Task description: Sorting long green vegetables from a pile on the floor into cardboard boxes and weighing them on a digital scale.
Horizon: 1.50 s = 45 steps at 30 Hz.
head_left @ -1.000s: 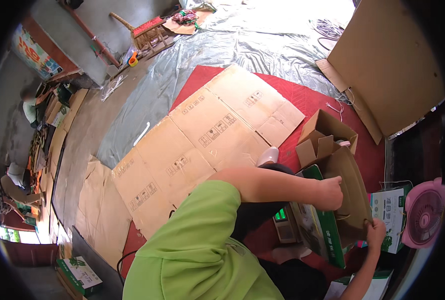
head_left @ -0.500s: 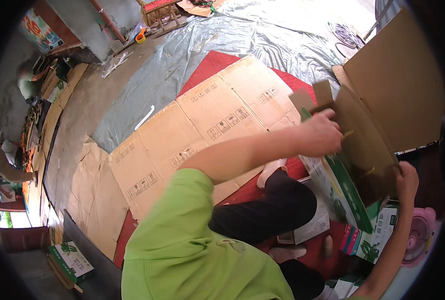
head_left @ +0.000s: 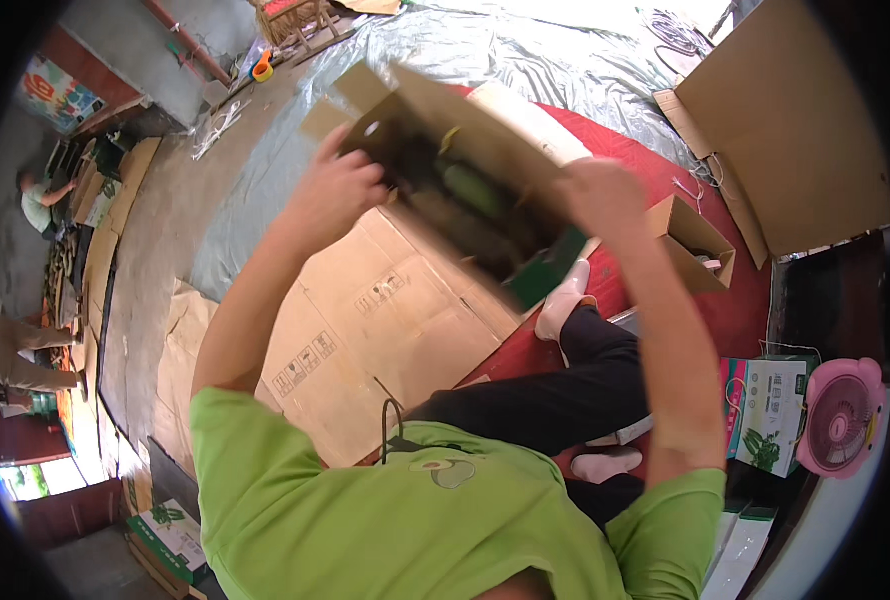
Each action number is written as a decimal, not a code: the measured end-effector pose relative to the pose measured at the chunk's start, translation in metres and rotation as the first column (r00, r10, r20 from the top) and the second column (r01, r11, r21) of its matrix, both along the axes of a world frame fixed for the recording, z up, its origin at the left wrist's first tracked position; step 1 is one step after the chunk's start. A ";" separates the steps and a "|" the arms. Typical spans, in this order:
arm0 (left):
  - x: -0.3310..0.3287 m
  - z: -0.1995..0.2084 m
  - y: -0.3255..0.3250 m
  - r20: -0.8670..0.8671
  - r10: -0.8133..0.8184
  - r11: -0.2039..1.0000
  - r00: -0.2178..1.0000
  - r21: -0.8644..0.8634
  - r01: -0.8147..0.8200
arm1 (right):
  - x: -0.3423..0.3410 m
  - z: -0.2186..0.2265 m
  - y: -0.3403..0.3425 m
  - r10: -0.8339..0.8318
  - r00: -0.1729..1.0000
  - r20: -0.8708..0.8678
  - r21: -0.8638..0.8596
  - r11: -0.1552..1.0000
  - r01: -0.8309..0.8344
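Observation:
Between my hands an open cardboard box, brown inside with a green outer end, is held up in the air, tilted and blurred. My left hand is closed on its left end, near the raised flaps. At the right end, my right hand is closed on the rim, its fingers smeared by motion. Inside, a pale green shape and darker forms show, too blurred to name. Below the box lies a flattened brown cardboard sheet with printed symbols.
A small open carton stands on the red mat, beside a large upright cardboard panel. To the right are a printed carton and a pink fan. People are by the left wall.
Both my hands have swung the box from the right side to the left, above the cardboard sheet. Its opening now shows, and the small open carton on the mat has come into view.

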<state>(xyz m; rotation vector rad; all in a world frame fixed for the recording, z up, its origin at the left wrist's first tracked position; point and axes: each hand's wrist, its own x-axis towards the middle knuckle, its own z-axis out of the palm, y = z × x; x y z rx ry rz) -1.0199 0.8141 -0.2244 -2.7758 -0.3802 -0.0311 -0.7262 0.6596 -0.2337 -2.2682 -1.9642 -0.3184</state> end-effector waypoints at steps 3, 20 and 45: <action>-0.077 -0.025 0.007 -0.081 0.090 0.996 0.993 0.026 -0.089 | -0.072 -0.048 0.027 0.006 0.980 -0.200 -0.083 0.996 -0.023; -0.229 -0.134 -0.047 0.036 0.555 0.814 0.831 -0.231 -0.533 | -0.202 -0.122 -0.007 -0.112 0.689 -0.716 -0.473 0.804 -0.361; -0.118 -0.091 -0.168 -0.135 0.528 0.369 0.839 -0.853 -0.369 | -0.215 -0.136 -0.097 0.319 0.370 -0.873 -0.064 0.676 -0.734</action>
